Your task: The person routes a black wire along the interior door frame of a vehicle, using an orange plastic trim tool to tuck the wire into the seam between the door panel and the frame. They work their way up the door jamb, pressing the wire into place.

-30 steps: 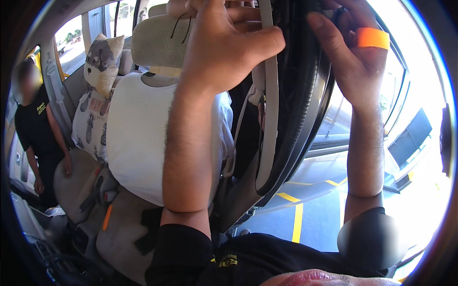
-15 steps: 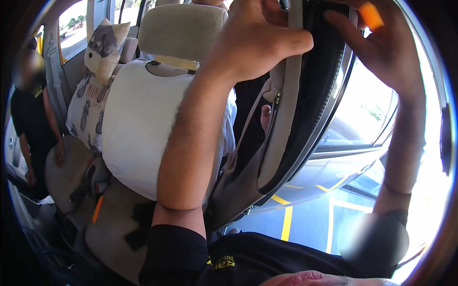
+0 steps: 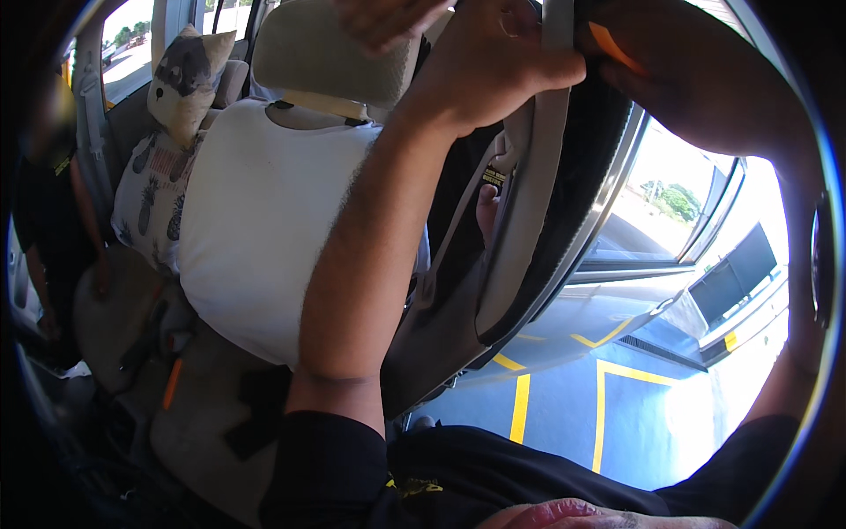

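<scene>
My left hand [image 3: 507, 70] has its thumb and fingers round the beige trim strip [image 3: 557, 26] at the top of the door opening, beside a black ribbed edge [image 3: 608, 150]. My right hand [image 3: 643, 75] is raised by that edge, in shadow, with an orange strip [image 3: 617, 48] at it; its fingers are not clear. Left of my hands is a beige headrest [image 3: 317, 48] above a seatback in a white cover [image 3: 242, 203]. Another person's hand [image 3: 388, 18] is over the headrest. More fingers [image 3: 487, 207], apparently someone else's, show behind the trim.
A person [image 3: 48, 220] in black stands at the opposite door. A dog-print pillow [image 3: 185, 79] and a pineapple-print cover [image 3: 154, 203] are on the far seat. An orange strip [image 3: 172, 383] lies on the near seat. Outside are a yellow-lined floor [image 3: 546, 414] and a dark board [image 3: 731, 264].
My left hand has shifted rightward along the trim. My right hand and forearm have swung right, the orange strip moving leftward at the end. The other person's hand has come further over the headrest.
</scene>
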Motion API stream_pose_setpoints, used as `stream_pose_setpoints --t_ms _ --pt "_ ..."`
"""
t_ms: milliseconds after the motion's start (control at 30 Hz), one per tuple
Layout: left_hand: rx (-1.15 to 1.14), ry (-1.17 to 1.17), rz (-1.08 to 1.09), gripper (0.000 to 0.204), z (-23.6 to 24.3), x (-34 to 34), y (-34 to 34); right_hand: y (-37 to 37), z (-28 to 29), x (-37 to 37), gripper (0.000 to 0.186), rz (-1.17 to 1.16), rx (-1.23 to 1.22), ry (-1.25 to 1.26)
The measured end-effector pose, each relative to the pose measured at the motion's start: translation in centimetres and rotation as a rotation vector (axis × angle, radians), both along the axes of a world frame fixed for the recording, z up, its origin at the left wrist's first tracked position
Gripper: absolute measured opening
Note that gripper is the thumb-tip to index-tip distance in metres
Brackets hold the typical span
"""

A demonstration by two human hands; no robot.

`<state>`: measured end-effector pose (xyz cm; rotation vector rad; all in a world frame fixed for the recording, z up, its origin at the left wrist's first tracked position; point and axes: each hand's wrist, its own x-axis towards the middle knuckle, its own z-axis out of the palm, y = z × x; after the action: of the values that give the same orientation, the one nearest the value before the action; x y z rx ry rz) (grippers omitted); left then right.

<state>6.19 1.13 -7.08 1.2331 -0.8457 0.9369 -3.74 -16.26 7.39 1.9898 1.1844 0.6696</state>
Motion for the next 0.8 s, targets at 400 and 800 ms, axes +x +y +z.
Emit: stream_pose_setpoints --t_ms 400,800 --pt "0.002 0.060 0.295 0.034 0.4 -3.2 -0.7 -0.6 -0.6 0.3 0.029 -0.003 0.007 0.129" --pt "0.016 0.176 0.564 0.032 1.2 -4.1 -0.8 -2.7 -6.4 3.3 0.024 -0.022 -0.108 0.059"
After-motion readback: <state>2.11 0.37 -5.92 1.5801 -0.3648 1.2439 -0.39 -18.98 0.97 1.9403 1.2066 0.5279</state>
